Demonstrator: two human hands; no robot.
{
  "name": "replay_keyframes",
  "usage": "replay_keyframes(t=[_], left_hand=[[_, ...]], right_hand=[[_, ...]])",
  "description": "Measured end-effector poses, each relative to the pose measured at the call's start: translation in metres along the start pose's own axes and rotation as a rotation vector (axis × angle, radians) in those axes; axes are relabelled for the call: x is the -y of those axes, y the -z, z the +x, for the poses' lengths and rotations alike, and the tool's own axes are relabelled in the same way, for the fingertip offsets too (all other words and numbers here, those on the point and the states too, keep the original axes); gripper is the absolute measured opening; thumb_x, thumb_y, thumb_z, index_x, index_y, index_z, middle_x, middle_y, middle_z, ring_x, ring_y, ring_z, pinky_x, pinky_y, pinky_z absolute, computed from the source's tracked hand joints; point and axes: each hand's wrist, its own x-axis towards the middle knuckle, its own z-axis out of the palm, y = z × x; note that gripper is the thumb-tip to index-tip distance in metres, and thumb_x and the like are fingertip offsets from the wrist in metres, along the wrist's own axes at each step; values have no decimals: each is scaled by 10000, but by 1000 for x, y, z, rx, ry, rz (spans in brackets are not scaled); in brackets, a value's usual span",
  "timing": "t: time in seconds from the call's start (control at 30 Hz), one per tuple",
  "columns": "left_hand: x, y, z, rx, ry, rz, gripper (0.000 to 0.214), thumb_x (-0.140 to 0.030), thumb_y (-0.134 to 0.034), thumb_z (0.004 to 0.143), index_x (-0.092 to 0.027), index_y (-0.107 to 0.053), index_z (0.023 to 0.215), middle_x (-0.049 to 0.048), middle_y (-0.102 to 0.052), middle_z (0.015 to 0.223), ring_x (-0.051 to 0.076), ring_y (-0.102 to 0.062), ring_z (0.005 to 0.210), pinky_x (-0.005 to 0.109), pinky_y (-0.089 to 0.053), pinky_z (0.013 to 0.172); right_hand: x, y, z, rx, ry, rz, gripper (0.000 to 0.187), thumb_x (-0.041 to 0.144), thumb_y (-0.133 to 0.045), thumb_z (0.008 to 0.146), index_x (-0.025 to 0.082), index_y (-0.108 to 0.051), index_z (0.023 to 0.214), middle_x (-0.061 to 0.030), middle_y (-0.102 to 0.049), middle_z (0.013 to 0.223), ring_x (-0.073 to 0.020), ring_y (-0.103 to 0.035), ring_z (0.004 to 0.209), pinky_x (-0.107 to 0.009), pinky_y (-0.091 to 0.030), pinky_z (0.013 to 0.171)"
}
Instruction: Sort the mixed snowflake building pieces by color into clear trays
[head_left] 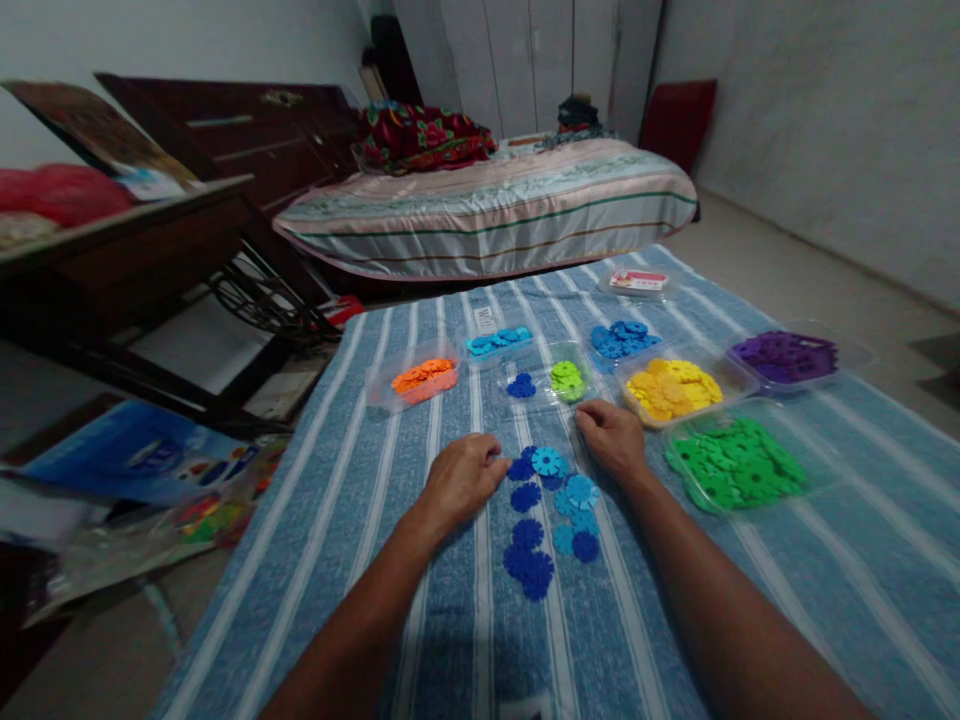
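My left hand (463,476) rests on the striped cloth with its fingers curled together. Its fingertips meet the edge of a dark blue notched disc (520,467); whether they pinch it I cannot tell. My right hand (611,436) is closed just in front of the clear tray (534,403) that holds dark blue discs (520,385) and lime green discs (568,381). Anything inside its fingers is hidden. Between my forearms lie loose discs: a dark blue cluster (529,570) on the left and light blue discs (581,492) on the right, with a dark blue disc (585,546) at their near end.
Clear trays hold orange discs (424,380), light blue discs (499,341), blue discs (622,338), yellow discs (673,388), purple discs (784,356) and green discs (739,463). A labelled clear lid or box (637,281) lies at the far edge. Beyond stands a bed (487,225).
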Motion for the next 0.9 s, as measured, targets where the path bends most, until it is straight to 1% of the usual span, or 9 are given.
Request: replay_keyframes(t=[0.13,0.23,0.4,0.47,0.53,0.6,0.67,0.8,0.9], left_hand=[[0,-17,-2,32,3,-28,219,-374,-609,818,-196,-671,929,52,-657,920,198,-615,845,285,-431,746],[-1,-23,1,29,-2,-35,208,-336,-635,799,-196,-674,948,51,-645,924,197,-605,850,291,-432,750],[1,-26,3,-11,26,-186,101,-234,-671,713,-178,-646,793,10,-612,791,156,-573,728,261,-418,666],[5,-27,3,-6,55,-318,72,-230,-650,702,-172,-612,719,-17,-571,689,133,-535,648,251,-399,615],[9,-26,3,39,85,-486,116,-263,-629,706,-165,-582,666,-41,-512,590,113,-483,565,239,-364,552],[12,-22,4,81,95,-621,163,-299,-627,701,-157,-572,642,-49,-481,544,100,-452,523,233,-339,517],[12,-13,8,64,80,-677,169,-311,-630,697,-154,-587,651,-39,-509,555,99,-464,529,233,-355,521],[3,12,28,-113,-3,-616,157,-306,-594,742,-161,-631,694,-18,-579,615,108,-513,574,241,-422,573],[-6,27,55,-220,-95,-452,166,-280,-561,778,-157,-660,726,-12,-610,635,113,-539,599,239,-435,610]], right_hand=[[-1,-1,0,-5,7,0,273,369,-492,805,231,-728,803,-8,-717,768,-193,-644,729,-286,-469,716],[-2,-1,0,-3,11,1,274,370,-492,806,237,-731,805,-7,-716,755,-194,-640,717,-283,-467,700],[-1,-1,0,-4,9,12,274,363,-487,805,235,-729,797,-8,-713,750,-190,-638,714,-280,-462,701],[0,-1,0,-3,7,7,273,356,-482,802,234,-726,792,-5,-708,740,-186,-634,711,-278,-459,704],[1,-1,0,-3,7,1,271,351,-478,801,236,-722,788,-2,-705,735,-184,-631,711,-274,-456,700],[2,-1,0,-1,3,0,269,351,-477,800,236,-719,785,-3,-704,738,-185,-630,713,-274,-453,695],[3,0,0,3,-1,5,270,355,-477,801,233,-717,783,-6,-705,744,-187,-631,714,-277,-450,698],[4,1,0,1,-6,15,275,358,-474,803,229,-715,787,-10,-705,750,-187,-633,714,-278,-447,695],[4,1,0,2,-7,13,274,360,-477,802,230,-718,795,-8,-707,747,-186,-634,707,-279,-449,693]])
